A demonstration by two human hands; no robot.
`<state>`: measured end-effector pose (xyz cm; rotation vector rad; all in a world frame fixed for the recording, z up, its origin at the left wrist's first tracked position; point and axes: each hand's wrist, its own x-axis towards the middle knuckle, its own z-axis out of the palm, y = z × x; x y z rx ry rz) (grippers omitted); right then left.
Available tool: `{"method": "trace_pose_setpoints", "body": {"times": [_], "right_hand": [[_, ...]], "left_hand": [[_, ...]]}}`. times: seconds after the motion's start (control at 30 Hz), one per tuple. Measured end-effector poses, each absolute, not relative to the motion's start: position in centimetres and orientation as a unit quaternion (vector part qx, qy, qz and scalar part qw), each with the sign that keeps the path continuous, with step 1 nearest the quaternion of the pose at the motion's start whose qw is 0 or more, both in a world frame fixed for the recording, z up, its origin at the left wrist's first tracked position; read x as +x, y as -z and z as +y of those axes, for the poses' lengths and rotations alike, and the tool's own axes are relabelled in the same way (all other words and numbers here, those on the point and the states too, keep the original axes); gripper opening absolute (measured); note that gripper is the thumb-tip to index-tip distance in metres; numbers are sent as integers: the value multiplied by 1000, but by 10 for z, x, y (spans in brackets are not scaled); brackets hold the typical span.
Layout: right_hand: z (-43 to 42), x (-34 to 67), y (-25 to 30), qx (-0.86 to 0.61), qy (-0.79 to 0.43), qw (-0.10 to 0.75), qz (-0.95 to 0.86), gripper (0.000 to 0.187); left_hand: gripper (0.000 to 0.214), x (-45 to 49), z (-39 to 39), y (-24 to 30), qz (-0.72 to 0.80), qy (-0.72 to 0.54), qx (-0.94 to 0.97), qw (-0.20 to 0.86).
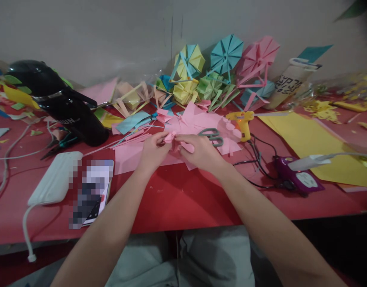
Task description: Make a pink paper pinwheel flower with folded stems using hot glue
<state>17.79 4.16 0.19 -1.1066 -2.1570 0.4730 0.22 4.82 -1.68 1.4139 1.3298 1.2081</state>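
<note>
Between my two hands is a small folded piece of pink paper point(170, 138), held above pink sheets on the table. My left hand point(155, 149) pinches its left side with thumb and fingers. On the other side, the fingertips of my right hand point(197, 148) close on the paper's right edge; its lower folds are partly hidden. Pink paper sheets point(128, 159) lie beneath and around both hands. Just right of my right hand rest green-handled scissors point(213, 135). Beyond them stands a yellow glue gun point(243, 122).
Folded paper umbrellas point(227, 54) lean along the wall. At left are a black bottle point(70, 107), a white power bank point(56, 179) and a phone point(96, 191). A purple power socket point(298, 175) with cables, yellow sheets point(318, 143) and a pale cup point(287, 83) are at right.
</note>
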Motion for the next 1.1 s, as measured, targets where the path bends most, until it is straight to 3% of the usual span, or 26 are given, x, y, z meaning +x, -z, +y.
{"method": "trace_pose_setpoints", "body": {"times": [0.07, 0.27, 0.6, 0.8, 1.1], "right_hand": [[45, 182, 0, -416, -148, 330, -834, 30], [49, 197, -2, -401, -112, 263, -870, 67], [50, 197, -1, -378, -133, 258, -879, 63], [51, 191, 5, -367, -166, 301, -864, 55], [43, 184, 0, -441, -182, 271, -836, 55]], "left_hand": [[51, 0, 48, 16, 549, -471, 549, 418], [40, 0, 47, 10, 553, -435, 572, 422], [34, 5, 42, 1, 505, -450, 461, 574], [30, 7, 41, -3, 494, -457, 477, 565], [33, 10, 40, 3, 481, -429, 532, 550]]}}
